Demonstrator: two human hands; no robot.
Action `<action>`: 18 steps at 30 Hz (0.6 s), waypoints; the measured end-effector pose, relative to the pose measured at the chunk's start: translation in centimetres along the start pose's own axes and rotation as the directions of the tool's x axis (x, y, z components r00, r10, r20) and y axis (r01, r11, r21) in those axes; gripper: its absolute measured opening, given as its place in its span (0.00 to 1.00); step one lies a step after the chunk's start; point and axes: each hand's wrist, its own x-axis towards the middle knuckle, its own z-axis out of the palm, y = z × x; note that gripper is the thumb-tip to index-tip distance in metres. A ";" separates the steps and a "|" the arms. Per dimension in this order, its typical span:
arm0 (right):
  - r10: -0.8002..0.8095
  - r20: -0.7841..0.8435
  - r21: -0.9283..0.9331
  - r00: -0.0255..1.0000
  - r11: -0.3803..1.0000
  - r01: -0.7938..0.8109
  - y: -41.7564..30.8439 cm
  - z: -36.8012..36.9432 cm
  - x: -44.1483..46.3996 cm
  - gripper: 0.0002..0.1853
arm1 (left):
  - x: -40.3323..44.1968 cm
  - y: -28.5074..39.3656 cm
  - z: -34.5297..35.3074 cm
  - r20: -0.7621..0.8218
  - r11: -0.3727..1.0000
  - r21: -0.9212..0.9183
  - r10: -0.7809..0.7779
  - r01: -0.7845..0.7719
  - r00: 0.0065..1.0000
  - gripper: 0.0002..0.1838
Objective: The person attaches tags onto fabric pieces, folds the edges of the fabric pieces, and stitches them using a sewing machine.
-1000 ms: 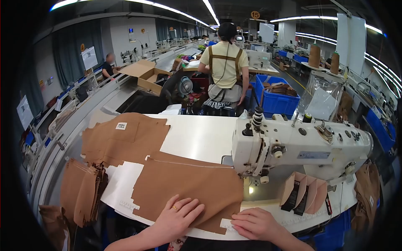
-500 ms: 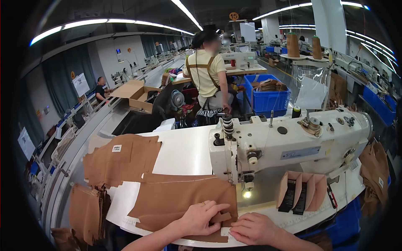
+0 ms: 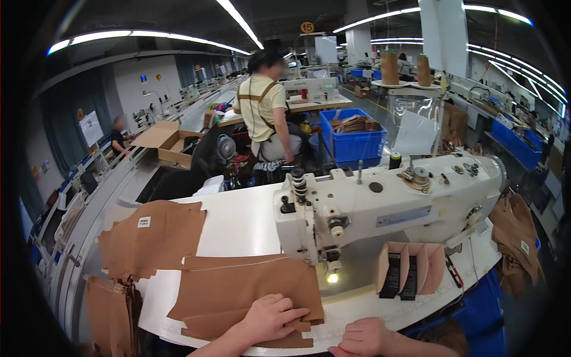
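A brown fabric panel (image 3: pixel 232 291) with a pale line along its top edge lies on the white sewing table, its right edge near the needle area of the sewing machine (image 3: pixel 386 202). My left hand (image 3: pixel 275 318) rests on the panel's lower right part, fingers bent over a small folded strip there and closed on the cloth. At the table's front edge my right hand (image 3: pixel 364 338) is apart from the panel, with its fingers curled in. Whatever it may hold is hidden.
More brown pieces, one with a white label (image 3: pixel 144 222), lie at left; a stack (image 3: pixel 110 315) hangs over the edge. A divided box (image 3: pixel 427 268) with black labels and a red-black cutter (image 3: pixel 454 275) sit right. Ahead, a co-worker (image 3: pixel 262 113) sits beside a blue crate (image 3: pixel 352 143).
My right hand has drawn away from the panel's lower right corner, towards the table's front edge. My left hand stays on the cloth. The whole view has shifted a little.
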 end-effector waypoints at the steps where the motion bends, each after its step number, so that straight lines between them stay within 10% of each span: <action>1: 0.051 -0.025 -0.048 0.998 0.997 -0.052 -0.7 -0.1 -1.4 0.12 | -0.1 0.0 0.1 -0.003 1.000 0.012 0.003 -0.003 1.000 0.20; 7: 0.236 -0.451 -0.295 0.861 0.871 -0.394 -1.3 -4.3 -3.1 0.08 | -0.3 -0.1 0.2 -0.001 0.998 0.037 0.042 -0.042 0.999 0.21; 15: 0.296 -0.315 -0.665 0.902 0.608 -0.433 0.7 -5.9 -2.1 0.24 | -1.1 4.1 -2.9 -0.007 0.989 0.055 0.139 -0.138 0.990 0.18; 18: 0.311 -0.304 -0.703 0.900 0.565 -0.433 0.6 -6.2 -1.6 0.26 | -2.2 6.3 -5.8 0.032 0.953 -0.297 0.071 -0.058 0.997 0.15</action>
